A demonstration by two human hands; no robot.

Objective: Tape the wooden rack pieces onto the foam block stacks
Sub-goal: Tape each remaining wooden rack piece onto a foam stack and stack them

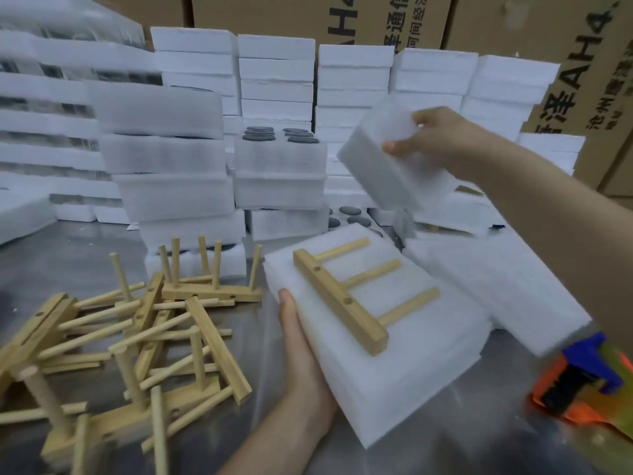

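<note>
The orange and blue tool (pixel 579 382) at lower right is too blurred to identify and cut by the right edge. Fingers of the left hand (pixel 301 358) lie hidden under the foam block stack (pixel 394 378).

Our left hand (pixel 301 354) sits low, thumb extended, fingers hidden; our right hand (pixel 438 138), held high, grips a foam block (pixel 387 169).

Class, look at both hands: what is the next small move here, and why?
Probably the right hand sets down its raised foam block, freeing it for the tape dispenser: the wooden rack piece lies on the foam stack, no tape showing, while the left hand holds that stack.
</note>
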